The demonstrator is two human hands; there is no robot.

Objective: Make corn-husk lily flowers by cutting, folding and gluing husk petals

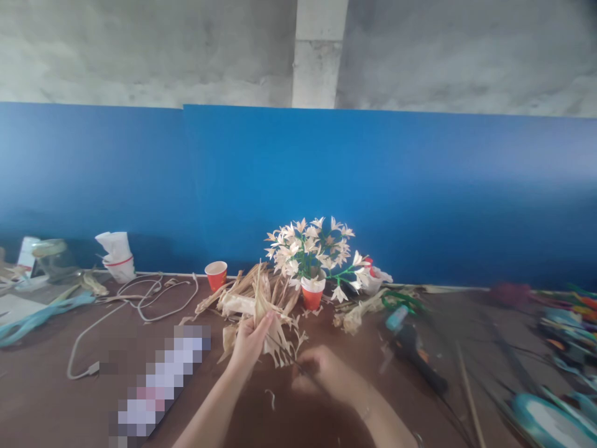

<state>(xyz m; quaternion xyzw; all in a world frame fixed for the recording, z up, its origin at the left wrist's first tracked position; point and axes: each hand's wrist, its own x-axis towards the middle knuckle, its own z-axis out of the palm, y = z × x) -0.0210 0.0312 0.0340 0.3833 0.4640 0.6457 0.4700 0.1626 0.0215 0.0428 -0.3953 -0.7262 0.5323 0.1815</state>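
My left hand (250, 342) pinches a pale dried husk (262, 298), its pointed end upward, above a heap of dried husks. Below the fingers spread pale strips (277, 348) with a fringed lower edge; whether they belong to the held husk I cannot tell. To the right and lower, my right hand (321, 371) is curled and smeared by motion. A thin dark tool (290, 356) runs from its fingers toward the strips, too blurred to name. Just behind my hands, white husk-like flowers (308, 246) on green stems stand in a red and white paper cup (311, 297).
Another paper cup (216, 275) stands at the back left. A white cable (149, 298) loops on the brown table. On the right lie a black glue gun (417, 358), a long stick (470, 392) and a teal-rimmed roll (550, 420). A blue partition (373, 174) rises behind.
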